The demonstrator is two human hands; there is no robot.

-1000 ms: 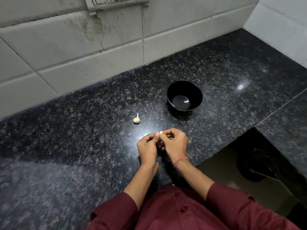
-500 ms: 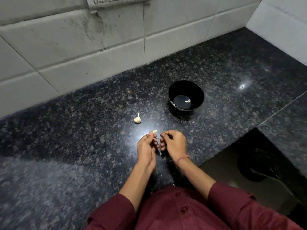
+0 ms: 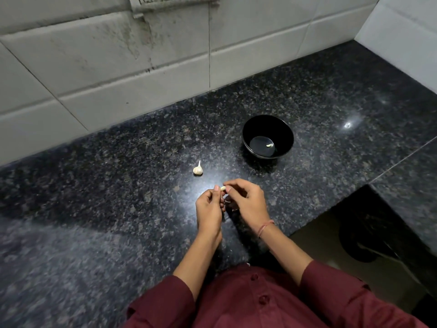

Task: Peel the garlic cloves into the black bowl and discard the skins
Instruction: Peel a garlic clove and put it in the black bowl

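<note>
Delta vs half a second ago: the hands were parted then, with the garlic clove (image 3: 222, 188) at the left fingertips. Now they've closed up again and the clove sits between them, above the counter's front part.

Right hand (image 3: 248, 202): fingertips pinch one end of the clove. Left hand (image 3: 209, 209): fingers curled, thumb tip just beside the clove's other end. We cannot tell whether it actually grips the clove.

Unchanged: the black bowl (image 3: 250, 129) is farther back and to the right, upright, with one peeled clove (image 3: 269, 145) on its bottom. The garlic bulb (image 3: 197, 169) lies on the counter left of the bowl, well apart from it, near the hands, stem tip pointing to the wall.

Surface: dark speckled granite countertop (image 3: 118, 185), glossy, with a bright light reflection just in front of the hands.

Room: we see a pale tiled wall (image 3: 118, 67) behind, stained with dark streaks, and a white fixture (image 3: 172, 3) at the top edge, cut off. A second tiled wall meets it at the right corner. The counter steps back at lower right, with a tan floor (image 3: 319, 256) below. A maroon shirt (image 3: 260, 304) is in the foreground, and a thread band (image 3: 264, 227) is on the right wrist.
</note>
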